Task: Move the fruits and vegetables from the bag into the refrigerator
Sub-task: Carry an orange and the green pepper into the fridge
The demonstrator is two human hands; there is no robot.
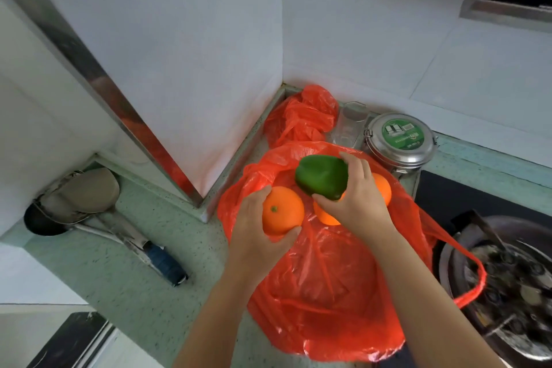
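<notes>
A red plastic bag (325,287) lies open on the green counter in the head view. My left hand (257,233) grips an orange (282,209) just above the bag's mouth. My right hand (355,197) holds a green bell pepper (322,176) over the bag. Two more oranges sit in the bag under my right hand: one (327,216) below the pepper, another (382,188) behind my wrist. The refrigerator is not in view.
A second crumpled red bag (301,116) sits in the wall corner beside a clear glass (348,127) and a steel lunch tin (400,140). A ladle and spatula (98,212) lie at the left. A wok (507,287) with food stands on the stove at the right.
</notes>
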